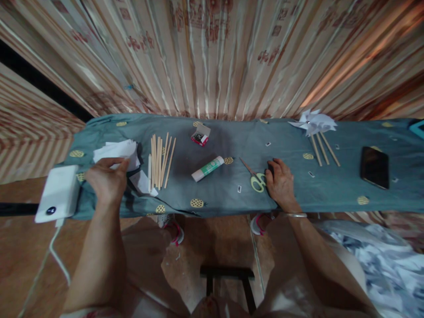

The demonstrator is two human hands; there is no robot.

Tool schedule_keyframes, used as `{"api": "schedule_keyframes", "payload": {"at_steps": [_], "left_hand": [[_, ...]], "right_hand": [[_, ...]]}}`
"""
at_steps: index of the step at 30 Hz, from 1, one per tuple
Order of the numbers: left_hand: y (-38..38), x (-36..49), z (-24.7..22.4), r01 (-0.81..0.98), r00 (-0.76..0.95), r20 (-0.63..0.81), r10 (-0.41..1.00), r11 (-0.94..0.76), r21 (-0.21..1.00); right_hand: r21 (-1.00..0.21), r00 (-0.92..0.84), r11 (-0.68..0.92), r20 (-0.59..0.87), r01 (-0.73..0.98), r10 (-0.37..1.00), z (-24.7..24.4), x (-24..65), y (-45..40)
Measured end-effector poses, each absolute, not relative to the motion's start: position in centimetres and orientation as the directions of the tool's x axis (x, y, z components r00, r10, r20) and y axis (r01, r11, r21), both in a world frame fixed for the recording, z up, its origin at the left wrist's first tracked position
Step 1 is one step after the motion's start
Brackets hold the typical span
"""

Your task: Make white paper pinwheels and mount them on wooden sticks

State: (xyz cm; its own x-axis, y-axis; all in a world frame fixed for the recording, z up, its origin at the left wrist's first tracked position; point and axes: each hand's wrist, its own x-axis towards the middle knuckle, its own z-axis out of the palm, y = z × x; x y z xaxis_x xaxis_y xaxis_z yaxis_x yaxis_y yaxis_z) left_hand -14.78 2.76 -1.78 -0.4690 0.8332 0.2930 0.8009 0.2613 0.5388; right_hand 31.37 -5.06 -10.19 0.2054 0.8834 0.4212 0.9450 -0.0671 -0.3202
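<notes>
My left hand (108,180) is over the stack of white paper sheets (132,150), with its thumb and forefinger closed together at the top sheet. Just right of it stands a row of thin wooden sticks (162,159) lying side by side. My right hand (281,183) rests palm down on the cloth, fingers stretched out loosely. Its fingertips lie right beside the green handles of the scissors (257,181); whether they touch is unclear. A glue stick (208,168) lies capped in the middle. Behind it is a small open box of pins (200,134).
Paper pinwheels (316,123) on sticks lie at the back right, with a phone (374,168) beyond them. A white power bank (57,193) with a cable sits at the left edge of the patterned cloth (218,198). A striped curtain (212,62) hangs behind.
</notes>
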Motion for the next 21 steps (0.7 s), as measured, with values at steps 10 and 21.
{"api": "schedule_keyframes", "payload": {"at_steps": [10, 21], "left_hand": [[-1.6, -7.0, 2.3, 0.702, -0.049, 0.542, 0.839, -0.357, 0.616], [-3.7, 2.7, -1.4, 0.285, 0.23, 0.33, 0.916, -0.387, 0.877]], "right_hand": [[-0.439, 0.175, 0.015, 0.388, 0.898, 0.905, -8.7, 31.0, -5.5], [-0.412, -0.028, 0.186, 0.36, 0.892, 0.932, -8.5, 29.5, -5.6]]}}
